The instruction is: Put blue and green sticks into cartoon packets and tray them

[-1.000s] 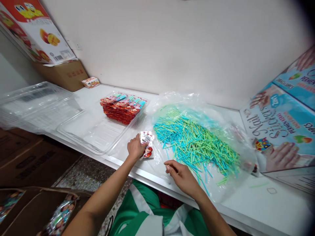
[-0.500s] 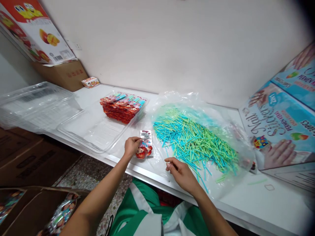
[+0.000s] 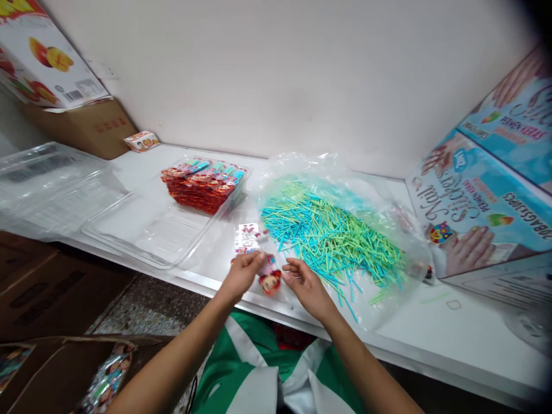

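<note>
Between its thumb and fingers my left hand point(image 3: 242, 276) pinches a small printed packet point(image 3: 270, 280) with a red-haired cartoon figure, lifted above the table edge. My right hand point(image 3: 305, 284) is beside the packet's right side, fingers curled and apart, with nothing visible in it. Another printed packet point(image 3: 246, 237) lies on the table just beyond my left hand. Blue and green sticks point(image 3: 336, 236) are heaped on a clear plastic bag point(image 3: 276, 172) beyond my right hand. Red packets point(image 3: 198, 187) stand stacked at the back of a clear tray point(image 3: 172, 261).
More clear trays point(image 3: 52, 190) sit at the left. Cartons point(image 3: 92, 123) stand in the back left corner, with a small box point(image 3: 141, 141) beside them. A large blue printed box point(image 3: 483, 213) is at the right. An open carton point(image 3: 47, 374) with packets is below left.
My left hand has lifted a packet off the small pile and moved right and toward me. My right hand has come nearer to it. The whole view has shifted slightly.
</note>
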A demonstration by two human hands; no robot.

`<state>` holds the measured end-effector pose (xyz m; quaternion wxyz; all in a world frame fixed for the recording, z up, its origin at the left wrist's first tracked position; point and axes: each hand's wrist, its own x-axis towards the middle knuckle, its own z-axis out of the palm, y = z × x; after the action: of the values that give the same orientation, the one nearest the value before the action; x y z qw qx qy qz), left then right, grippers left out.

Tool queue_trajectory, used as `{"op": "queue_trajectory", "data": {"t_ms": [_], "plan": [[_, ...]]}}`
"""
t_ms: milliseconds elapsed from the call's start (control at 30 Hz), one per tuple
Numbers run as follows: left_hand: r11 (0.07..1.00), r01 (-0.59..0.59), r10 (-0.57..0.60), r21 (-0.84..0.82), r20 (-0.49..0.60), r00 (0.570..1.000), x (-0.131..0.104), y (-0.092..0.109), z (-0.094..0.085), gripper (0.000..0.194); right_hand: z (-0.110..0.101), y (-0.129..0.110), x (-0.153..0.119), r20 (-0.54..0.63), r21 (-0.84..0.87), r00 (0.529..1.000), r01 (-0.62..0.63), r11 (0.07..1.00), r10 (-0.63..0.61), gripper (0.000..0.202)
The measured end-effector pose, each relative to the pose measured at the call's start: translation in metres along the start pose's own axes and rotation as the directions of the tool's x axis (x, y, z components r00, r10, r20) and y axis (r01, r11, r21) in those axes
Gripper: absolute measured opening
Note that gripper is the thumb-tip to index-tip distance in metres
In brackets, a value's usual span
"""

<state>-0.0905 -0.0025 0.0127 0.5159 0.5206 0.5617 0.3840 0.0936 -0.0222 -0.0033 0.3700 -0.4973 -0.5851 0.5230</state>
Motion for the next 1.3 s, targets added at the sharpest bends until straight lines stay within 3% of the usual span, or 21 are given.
{"op": "queue_trajectory", "data": {"t_ms": [33, 100, 267, 367, 433, 500, 567, 667, 800, 1000, 1167, 1300], "plan": [[0.995, 0.037, -0.029, -0.098, 0.083, 0.996, -0.005, 0.0, 0.011, 0.038, 0.001, 0.002, 0.0, 0.044, 0.034, 0.999, -0.02, 0.999, 0.019, 0.034], [0.972, 0.097, -0.066, -0.213, 0.147, 0.987, -0.012, 0.0, 0.029, 0.031, 0.001, 0.007, -0.004, 0.102, 0.064, 0.993, -0.066, 0.996, 0.059, 0.028], [0.895, 0.18, -0.153, -0.409, 0.098, 0.983, -0.011, -0.008, 0.049, 0.036, -0.004, 0.017, -0.021, 0.137, 0.039, 0.987, -0.094, 0.995, 0.087, 0.023], [0.825, 0.26, -0.219, -0.502, 0.141, 0.966, -0.006, -0.016, 0.052, 0.037, -0.019, 0.019, -0.026, 0.177, -0.123, 0.983, -0.017, 0.992, 0.039, 0.027], [0.8, 0.29, -0.248, -0.524, 0.151, 0.957, -0.004, -0.023, 0.052, 0.034, -0.037, 0.023, -0.026, 0.132, -0.329, 0.99, 0.003, 0.944, 0.043, 0.03], [0.802, 0.301, -0.271, -0.516, 0.134, 0.953, -0.003, -0.027, 0.051, 0.029, -0.058, 0.028, -0.023, -0.035, -0.622, 0.998, -0.057, 0.781, 0.044, 0.027], [0.801, 0.323, -0.297, -0.503, 0.134, 0.945, -0.004, -0.028, 0.05, 0.026, -0.075, 0.033, -0.019, -0.119, -0.829, 0.991, -0.133, 0.543, 0.061, 0.026], [0.782, 0.378, -0.32, -0.496, 0.2, 0.926, -0.006, -0.026, 0.05, 0.024, -0.082, 0.038, -0.01, -0.096, -0.954, 0.993, -0.113, 0.277, 0.075, 0.025], [0.769, 0.411, -0.283, -0.489, 0.316, 0.906, -0.009, -0.022, 0.056, 0.024, -0.073, 0.04, 0.013, -0.029, -0.995, 0.994, -0.039, 0.09, 0.11, 0.022], [0.755, 0.446, -0.288, -0.481, 0.368, 0.884, -0.014, -0.025, 0.055, 0.026, -0.089, 0.043, 0.039, -0.043, -0.998, 0.987, -0.049, 0.033, 0.154, 0.027], [0.756, 0.445, -0.295, -0.481, 0.356, 0.887, -0.014, -0.029, 0.048, 0.027, -0.115, 0.033, 0.035, -0.068, -0.998, 0.984, -0.07, 0.005, 0.165, 0.029], [0.763, 0.438, -0.288, -0.476, 0.357, 0.889, -0.01, -0.031, 0.048, 0.027, -0.113, 0.025, 0.029, 0.008, -0.999, 0.98, -0.001, 0.045, 0.2, 0.033]]}}
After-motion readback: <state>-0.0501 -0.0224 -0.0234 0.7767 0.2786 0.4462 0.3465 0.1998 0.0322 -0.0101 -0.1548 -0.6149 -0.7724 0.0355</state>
